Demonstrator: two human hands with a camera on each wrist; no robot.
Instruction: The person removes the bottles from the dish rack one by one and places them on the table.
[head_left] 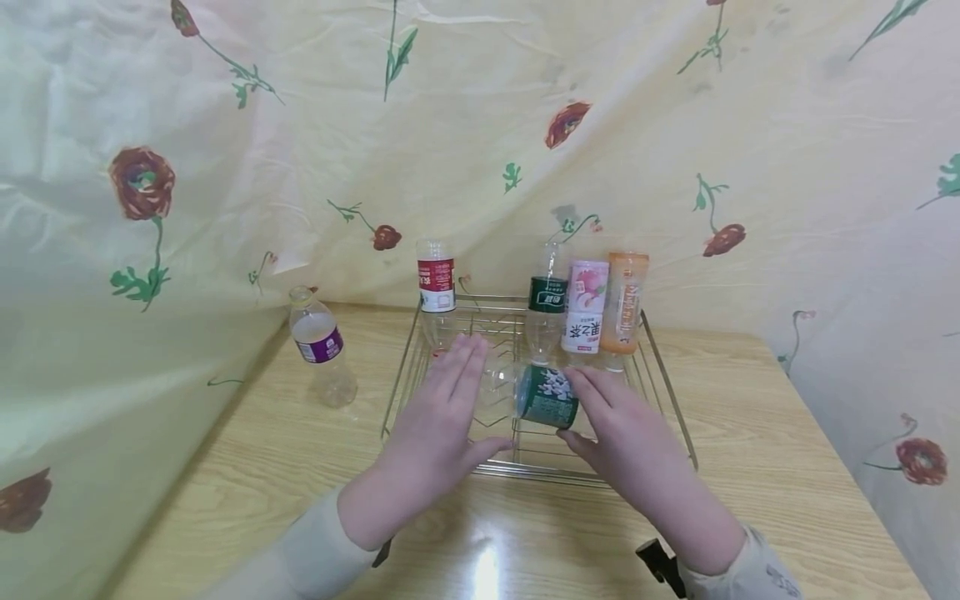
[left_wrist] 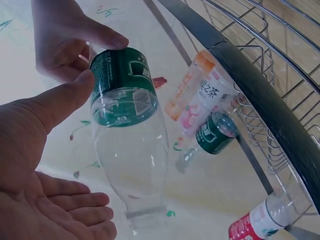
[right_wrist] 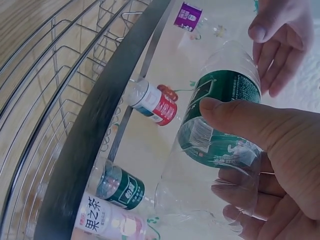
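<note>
My right hand [head_left: 633, 442] grips a clear plastic bottle with a green label [head_left: 551, 397], fingers on one side and thumb on the other. The bottle lies tilted on its side above the wire rack [head_left: 540, 479]. In the right wrist view the right thumb [right_wrist: 235, 112] presses on the green label. My left hand [head_left: 438, 417] is near the bottle's other end, its fingers straight and thumb spread. Nothing is in its grasp. Whether the left thumb touches the bottle in the left wrist view I cannot tell.
Along the rack's back stand a red-labelled bottle [head_left: 437, 283], another green-labelled bottle [head_left: 547, 296], a pink-and-white bottle [head_left: 585, 307] and an orange-labelled bottle [head_left: 624, 304]. A purple-labelled bottle [head_left: 319, 343] stands on the wooden table [head_left: 750, 417], left of the rack. Flowered cloth [head_left: 480, 150] hangs behind.
</note>
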